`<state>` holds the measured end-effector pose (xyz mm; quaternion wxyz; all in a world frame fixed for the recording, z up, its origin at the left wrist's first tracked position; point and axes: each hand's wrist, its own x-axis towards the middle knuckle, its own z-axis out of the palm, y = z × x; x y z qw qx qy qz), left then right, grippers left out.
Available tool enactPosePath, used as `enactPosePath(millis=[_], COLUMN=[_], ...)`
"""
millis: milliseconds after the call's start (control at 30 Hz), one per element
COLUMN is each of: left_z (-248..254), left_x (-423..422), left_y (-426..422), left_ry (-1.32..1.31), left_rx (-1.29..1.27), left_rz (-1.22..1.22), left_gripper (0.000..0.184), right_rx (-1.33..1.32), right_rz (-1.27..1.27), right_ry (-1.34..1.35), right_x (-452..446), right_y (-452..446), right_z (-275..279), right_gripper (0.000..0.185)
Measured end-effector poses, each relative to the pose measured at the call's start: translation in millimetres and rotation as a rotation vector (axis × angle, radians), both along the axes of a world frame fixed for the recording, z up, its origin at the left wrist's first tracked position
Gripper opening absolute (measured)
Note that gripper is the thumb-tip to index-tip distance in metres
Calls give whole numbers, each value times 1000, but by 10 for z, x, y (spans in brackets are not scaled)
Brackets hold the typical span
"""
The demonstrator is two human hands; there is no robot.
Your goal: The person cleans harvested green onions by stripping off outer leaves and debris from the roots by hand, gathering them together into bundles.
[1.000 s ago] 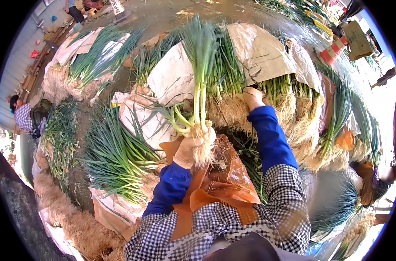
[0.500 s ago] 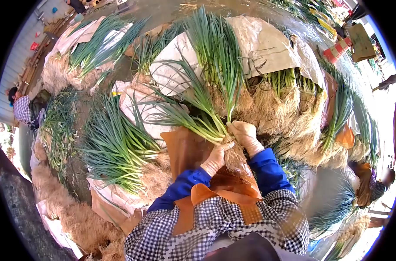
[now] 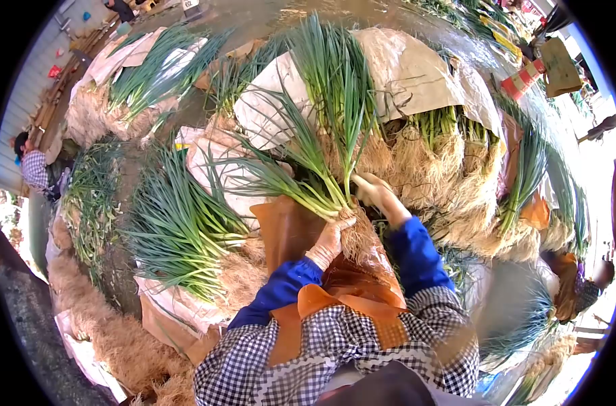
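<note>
We see left hand clamped round long-leaved, pale-rooted green onion bunch, axis toward eleven o'clock, nine o'clock from right hand; right fingers blurred, can't tell.

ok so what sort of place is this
Likely a yard or market where green onions are handled in bulk: they lie in several large heaps, some partly under pale sheets, and a traffic cone shows at upper right.

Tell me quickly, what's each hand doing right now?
Left hand: closed, holding green onions near the roots.
Right hand: blurred, close beside them; whether it grips cannot be told.
</note>
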<state>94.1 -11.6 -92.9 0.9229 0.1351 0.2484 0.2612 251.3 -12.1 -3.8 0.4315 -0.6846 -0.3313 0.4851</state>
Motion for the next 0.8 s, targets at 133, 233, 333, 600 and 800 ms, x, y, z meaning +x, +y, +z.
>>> enactPosePath(millis=[133, 233, 333, 600, 800], left_z=[64, -163, -154, 237, 664], left_x=[-79, -32, -1, -233, -424], left_y=[25, 6, 56, 363, 669], left_ry=[-34, 84, 38, -301, -734], left_rx=[-152, 5, -104, -96, -64], left_rz=[-22, 68, 96, -13, 118], left_gripper=[30, 29, 26, 24, 59], right_rx=[139, 223, 261, -513, -387], right_rz=[-241, -176, -157, 447, 185], right_ry=[272, -244, -374, -733, -832], right_x=[-308, -346, -336, 894, 615], right_y=[499, 271, -111, -1708, -79], right_z=[-476, -685, -534, -985, 256], right_gripper=[24, 18, 14, 42, 46])
